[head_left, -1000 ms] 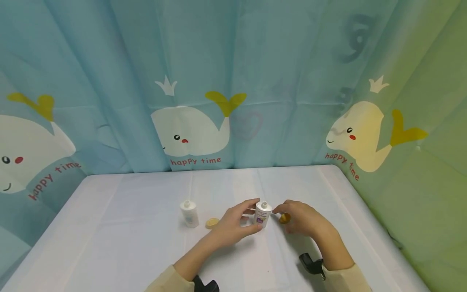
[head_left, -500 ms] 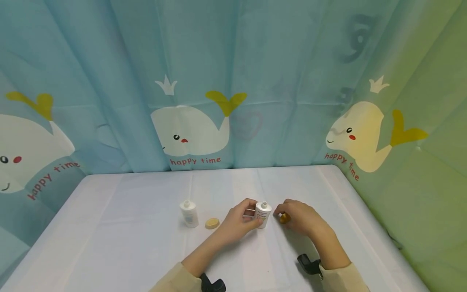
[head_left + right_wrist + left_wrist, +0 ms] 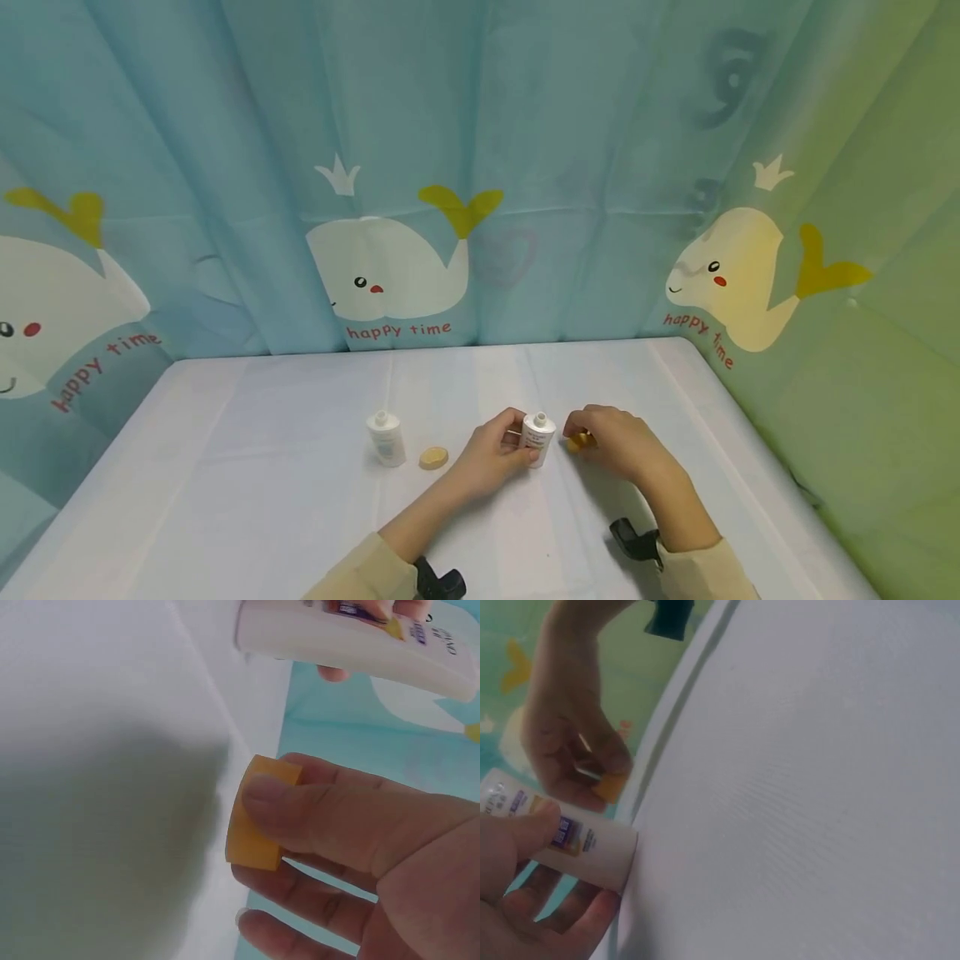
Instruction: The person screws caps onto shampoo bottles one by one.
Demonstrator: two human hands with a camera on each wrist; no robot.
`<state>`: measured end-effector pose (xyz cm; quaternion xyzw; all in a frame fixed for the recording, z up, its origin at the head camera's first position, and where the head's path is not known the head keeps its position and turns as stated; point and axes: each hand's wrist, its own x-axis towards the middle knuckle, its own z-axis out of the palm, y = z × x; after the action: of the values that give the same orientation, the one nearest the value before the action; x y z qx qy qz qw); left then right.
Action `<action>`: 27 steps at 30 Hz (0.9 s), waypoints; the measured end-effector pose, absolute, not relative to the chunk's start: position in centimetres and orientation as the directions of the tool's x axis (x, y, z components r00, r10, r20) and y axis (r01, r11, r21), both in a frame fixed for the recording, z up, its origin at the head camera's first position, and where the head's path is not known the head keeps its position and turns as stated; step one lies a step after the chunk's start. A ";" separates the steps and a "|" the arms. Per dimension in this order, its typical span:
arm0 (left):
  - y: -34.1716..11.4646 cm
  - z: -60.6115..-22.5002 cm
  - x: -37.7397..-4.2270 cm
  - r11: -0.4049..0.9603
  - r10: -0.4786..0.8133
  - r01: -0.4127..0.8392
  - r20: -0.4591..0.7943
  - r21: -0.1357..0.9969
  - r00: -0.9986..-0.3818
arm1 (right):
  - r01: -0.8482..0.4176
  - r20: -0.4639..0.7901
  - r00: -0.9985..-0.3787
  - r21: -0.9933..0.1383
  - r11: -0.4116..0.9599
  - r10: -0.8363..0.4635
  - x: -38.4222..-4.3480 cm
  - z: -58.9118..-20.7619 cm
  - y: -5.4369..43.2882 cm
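Note:
A small white bottle (image 3: 537, 439) with a printed label and a bare neck stands upright at the middle right of the table. My left hand (image 3: 489, 455) grips it from the left, thumb across the label (image 3: 564, 834) and fingers behind. To its right, my right hand (image 3: 621, 443) pinches a yellow cap (image 3: 259, 817) between thumb and fingers, close over the tabletop and apart from the bottle. The right wrist view shows the cap's curved side under the thumb, with the bottle (image 3: 337, 637) beyond it.
A second white bottle (image 3: 386, 440) with a bare neck stands to the left. Between it and my left forearm lies another yellow cap (image 3: 433, 457). A white cloth covers the table (image 3: 285, 483); a whale-print curtain (image 3: 555, 275) hangs behind.
My left thumb has moved up onto the bottle's front and the hand holds it more closely. My right fingers have drawn in around the cap, which has tilted slightly.

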<state>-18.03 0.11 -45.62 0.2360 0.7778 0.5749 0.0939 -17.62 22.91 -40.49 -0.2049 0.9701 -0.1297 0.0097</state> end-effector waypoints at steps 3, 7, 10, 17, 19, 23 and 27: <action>0.0 -45.7 -18.0 0.236 0.476 0.278 0.138 0.931 -0.868 | -0.411 0.063 -0.910 -0.265 0.872 -0.410 -17.6 -40.2 22.9; -0.3 -45.5 -17.9 0.248 0.463 0.298 0.157 0.922 -0.873 | -0.438 0.107 -0.898 -0.275 0.856 -0.426 -17.5 -39.9 22.9; -0.8 -45.0 -17.6 0.245 0.454 0.301 0.165 0.922 -0.876 | -0.457 0.135 -0.889 -0.276 0.846 -0.437 -17.4 -39.7 22.8; -2.2 -44.2 -17.0 0.232 0.454 0.314 0.183 0.921 -0.872 | -0.539 0.233 -0.841 -0.283 0.793 -0.488 -17.0 -39.0 22.5; -2.6 -44.0 -16.9 0.230 0.454 0.326 0.195 0.917 -0.869 | -0.560 0.263 -0.826 -0.301 0.771 -0.498 -16.9 -38.8 22.4; -3.3 -43.5 -16.4 0.226 0.452 0.331 0.202 0.916 -0.869 | -0.587 0.293 -0.809 -0.371 0.719 -0.510 -16.6 -38.2 22.1; -4.1 -42.8 -16.0 0.222 0.451 0.325 0.199 0.919 -0.870 | -0.608 0.314 -0.793 -0.464 0.644 -0.522 -16.4 -37.7 21.8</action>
<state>-15.97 -4.09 -42.83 0.2489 0.7797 0.5720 0.0550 -16.37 21.85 -37.68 -0.3125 0.9035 -0.2832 -0.0761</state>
